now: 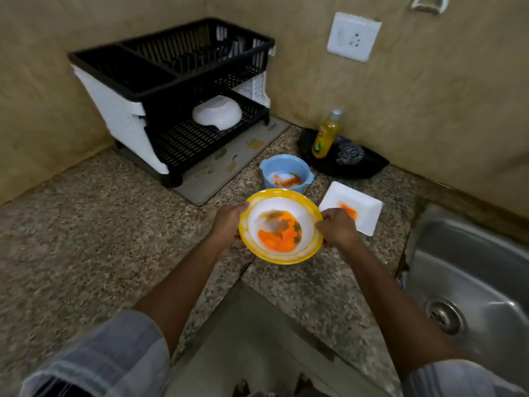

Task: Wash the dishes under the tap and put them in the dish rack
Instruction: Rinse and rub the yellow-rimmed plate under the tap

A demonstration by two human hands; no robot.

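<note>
Both hands grasp the yellow-rimmed bowl point(282, 226) above the counter point(100, 224), the left hand point(227, 222) curled round its left edge and the right hand point(336, 226) pinching the right rim. To carry it well to the steel sink point(472, 270) on the right, keep it level so the orange sauce stays inside, since smooth plastic will likely turn slippery once wet. A blue pot point(286, 173) and a square white plate point(352, 206), both smeared orange, wait behind it on the speckled stone, and one white bowl point(217, 113) lies upside down on the lower shelf of the black slatted rack point(177, 90).
</note>
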